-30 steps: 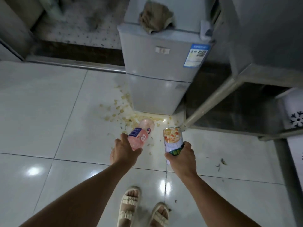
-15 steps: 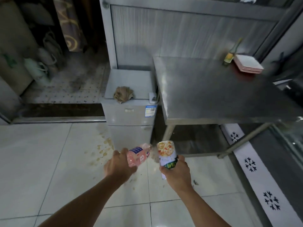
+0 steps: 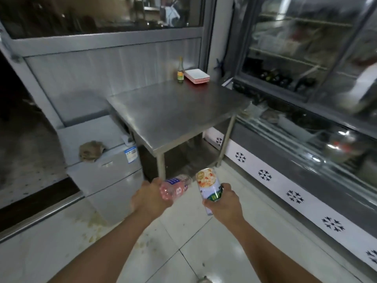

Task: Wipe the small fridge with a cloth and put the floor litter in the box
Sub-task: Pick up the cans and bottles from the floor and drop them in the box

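Open tiled floor (image 3: 214, 242) lies around both hands. At 11 o'clock the small fridge (image 3: 106, 172) blocks passage; at 12 o'clock a steel table (image 3: 173, 113), open beneath; at 2 o'clock a display cooler (image 3: 306, 129).

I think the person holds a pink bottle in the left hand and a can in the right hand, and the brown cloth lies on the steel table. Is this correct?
Not quite. In the head view the brown cloth lies on top of the small fridge, not on the steel table. The rest is right: the left hand holds the pink bottle and the right hand holds the can.
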The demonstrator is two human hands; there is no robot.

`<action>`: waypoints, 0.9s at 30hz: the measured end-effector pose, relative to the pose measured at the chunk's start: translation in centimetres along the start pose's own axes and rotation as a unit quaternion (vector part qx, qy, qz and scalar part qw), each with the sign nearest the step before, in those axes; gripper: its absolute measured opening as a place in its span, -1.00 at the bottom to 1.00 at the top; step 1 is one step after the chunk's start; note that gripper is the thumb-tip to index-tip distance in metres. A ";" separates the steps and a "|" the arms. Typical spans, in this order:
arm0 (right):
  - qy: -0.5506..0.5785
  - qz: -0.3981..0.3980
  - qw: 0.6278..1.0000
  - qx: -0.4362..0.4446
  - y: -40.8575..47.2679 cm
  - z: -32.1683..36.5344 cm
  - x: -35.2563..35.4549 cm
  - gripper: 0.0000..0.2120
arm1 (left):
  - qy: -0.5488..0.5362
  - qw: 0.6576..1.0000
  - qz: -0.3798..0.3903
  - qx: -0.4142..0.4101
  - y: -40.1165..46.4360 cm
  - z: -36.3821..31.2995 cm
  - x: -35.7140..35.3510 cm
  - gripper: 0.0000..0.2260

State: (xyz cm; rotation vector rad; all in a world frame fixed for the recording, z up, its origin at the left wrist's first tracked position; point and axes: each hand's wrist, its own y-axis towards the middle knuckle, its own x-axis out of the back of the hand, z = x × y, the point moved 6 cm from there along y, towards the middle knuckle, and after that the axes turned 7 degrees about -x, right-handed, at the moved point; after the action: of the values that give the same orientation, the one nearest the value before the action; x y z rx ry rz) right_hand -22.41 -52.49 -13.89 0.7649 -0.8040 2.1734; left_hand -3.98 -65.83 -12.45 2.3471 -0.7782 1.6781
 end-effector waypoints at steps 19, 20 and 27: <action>0.113 -0.275 0.936 -0.186 -18.9 -21.2 24.5 -0.46 | -0.026 0.942 0.065 -0.328 -15.4 -29.2 -5.8 -0.54; 0.119 -0.288 0.930 -0.196 -20.3 -23.1 25.6 -0.45 | -0.027 0.937 0.068 -0.343 -17.0 -31.0 -6.6 -0.54; 0.142 -0.356 0.889 -0.249 -30.5 -36.4 33.3 -0.48 | -0.034 0.902 0.111 -0.415 -30.2 -42.4 -13.2 -0.52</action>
State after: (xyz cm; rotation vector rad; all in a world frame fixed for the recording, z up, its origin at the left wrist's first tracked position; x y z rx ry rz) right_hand -29.23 4.21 -3.89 0.3700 -0.7296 1.2960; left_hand -27.77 -18.42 -4.10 1.7457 -1.4589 0.9954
